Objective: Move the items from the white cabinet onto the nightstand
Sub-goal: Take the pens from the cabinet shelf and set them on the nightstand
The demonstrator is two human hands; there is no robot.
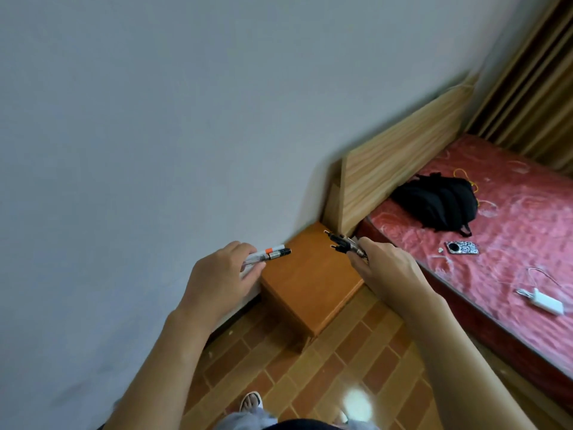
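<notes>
The brown wooden nightstand (310, 274) stands in the corner between the grey wall and the bed. My left hand (220, 280) grips a small bunch of markers (273, 252), one with an orange band and one black-tipped, their ends poking over the nightstand's left edge. My right hand (387, 268) grips a bundle of dark pens (344, 243) whose tips point left above the nightstand's far right corner. The nightstand's top is bare. The white cabinet is out of view.
A bed with a red patterned cover (511, 243) lies right of the nightstand, with a wooden headboard (403, 162). On it lie a black backpack (437, 203), a phone (462, 247) and a white charger (545, 301). Tiled floor (310, 383) lies below, and curtains (533, 88) hang at the far right.
</notes>
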